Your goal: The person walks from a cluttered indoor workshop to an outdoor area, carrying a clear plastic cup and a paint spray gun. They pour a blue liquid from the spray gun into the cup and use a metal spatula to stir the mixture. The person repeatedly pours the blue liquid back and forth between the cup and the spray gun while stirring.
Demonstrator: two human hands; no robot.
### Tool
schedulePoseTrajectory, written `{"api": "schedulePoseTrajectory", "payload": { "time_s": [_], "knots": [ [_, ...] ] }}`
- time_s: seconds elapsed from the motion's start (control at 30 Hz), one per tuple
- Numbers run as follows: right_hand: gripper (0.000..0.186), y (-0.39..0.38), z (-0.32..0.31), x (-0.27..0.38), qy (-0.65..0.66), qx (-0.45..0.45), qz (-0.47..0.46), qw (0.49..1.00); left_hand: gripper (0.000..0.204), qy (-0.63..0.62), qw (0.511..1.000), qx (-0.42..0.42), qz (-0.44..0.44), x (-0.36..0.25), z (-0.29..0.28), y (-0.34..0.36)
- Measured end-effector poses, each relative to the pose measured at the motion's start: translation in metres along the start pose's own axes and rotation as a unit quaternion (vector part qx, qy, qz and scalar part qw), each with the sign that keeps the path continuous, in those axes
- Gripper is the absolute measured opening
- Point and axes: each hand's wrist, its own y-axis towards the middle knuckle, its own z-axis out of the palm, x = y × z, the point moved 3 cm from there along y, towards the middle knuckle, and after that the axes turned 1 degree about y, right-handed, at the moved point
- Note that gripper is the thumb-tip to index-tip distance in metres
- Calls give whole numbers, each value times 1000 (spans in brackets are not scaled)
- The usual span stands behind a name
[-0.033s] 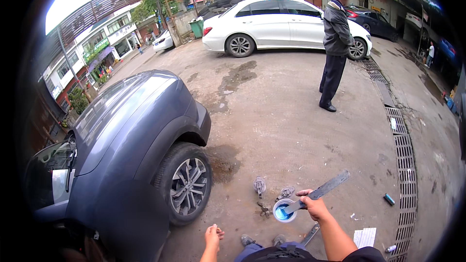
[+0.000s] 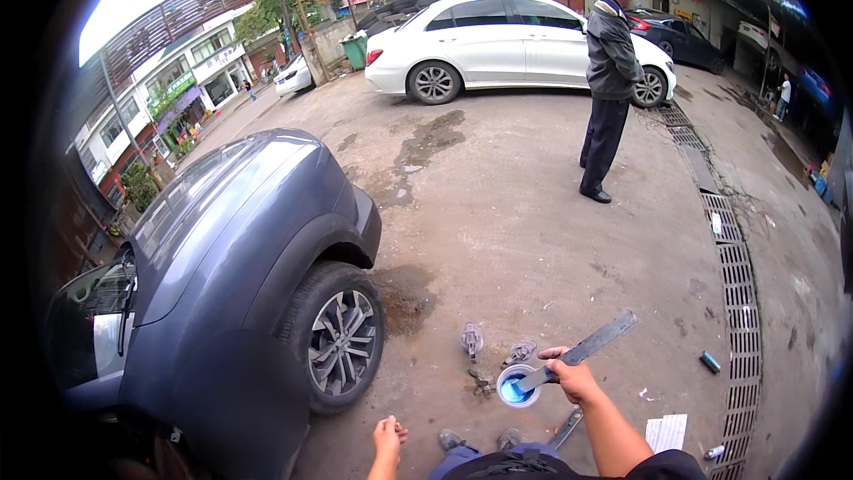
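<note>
My right hand (image 2: 569, 373) grips a long flat grey mixing stick (image 2: 604, 338) around its middle. The stick's lower end dips into a round white tub (image 2: 531, 400) of bright blue paint (image 2: 511, 388), and its other end points up and to the right. To the left of the tub, my left hand (image 2: 388, 436) hangs low with its fingers curled in; what they hold, if anything, is too small to make out. Just beyond the tub lie two greyish, part-clear things (image 2: 472, 338) that look like spray guns, and a small dark metal piece (image 2: 481, 382).
A dark blue-grey car (image 2: 249, 231) stands close on my left, its front wheel (image 2: 342, 342) near my hand. A person (image 2: 611, 80) stands ahead, before a white car (image 2: 506, 44). Rightward are papers (image 2: 666, 433), a dark can (image 2: 710, 362) and a drain grate (image 2: 739, 293).
The view shifts very slightly. Both hands, the stick and the tub keep nearly the same places relative to each other.
</note>
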Motion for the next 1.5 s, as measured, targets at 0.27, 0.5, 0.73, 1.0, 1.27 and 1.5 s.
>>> {"api": "schedulePoseTrajectory", "payload": {
  "time_s": [0.27, 0.5, 0.73, 1.0, 1.27, 1.5],
  "knots": [
    [23, -8, -1, 25, -20, -24, -10, 999, 32, 144, 989, -28, -8, 69, -24, 7],
    [32, 28, -4, 43, -38, 25, -66, 997, 46, 293, 954, -47, 47, 77, -33, 49],
    [28, 27, 20, 22, -45, 32, 9, 998, 56, 277, 955, -89, -51, 155, -87, -14],
    [28, 58, 47, 19, -72, 73, 20, 995, 56, 220, 954, -33, -202, 177, -99, -67],
    [29, 64, 73, 12, -78, 95, 21, 992, 53, 193, 962, -46, -189, 156, -98, -62],
    [32, 59, 107, 6, -101, 93, 9, 990, 54, 212, 962, -7, -171, 150, -118, -26]
  ]
}}
